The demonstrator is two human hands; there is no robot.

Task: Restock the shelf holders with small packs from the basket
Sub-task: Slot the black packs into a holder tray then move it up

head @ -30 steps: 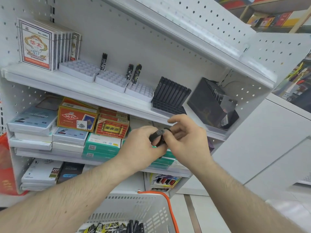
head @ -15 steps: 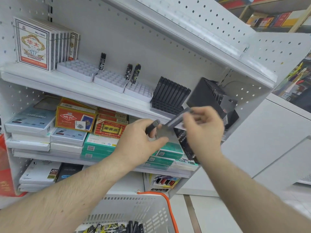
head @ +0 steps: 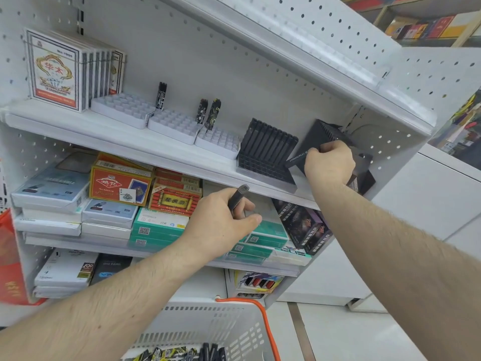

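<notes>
My right hand [head: 328, 164] grips a slim dark pack [head: 298, 157] and holds it against the front of the right black holder [head: 328, 131] on the upper shelf. Below the shelf edge, my left hand [head: 223, 220] holds another slim dark pack [head: 237, 198] upright between thumb and fingers. A second black slotted holder [head: 265, 149] stands just left of my right hand. The white basket [head: 208, 324] with an orange handle sits below, with several small packs [head: 182, 354] in it.
Three white grid trays [head: 171, 123] on the upper shelf hold a few upright packs [head: 161, 96]. Card boxes [head: 54, 71] stand at the far left. Lower shelves carry stacked boxes [head: 119, 183]. A shelf overhangs above.
My hands have parted: the right hand lifted one pack up and right to the right black holder, while the left hand stayed low with the other pack.
</notes>
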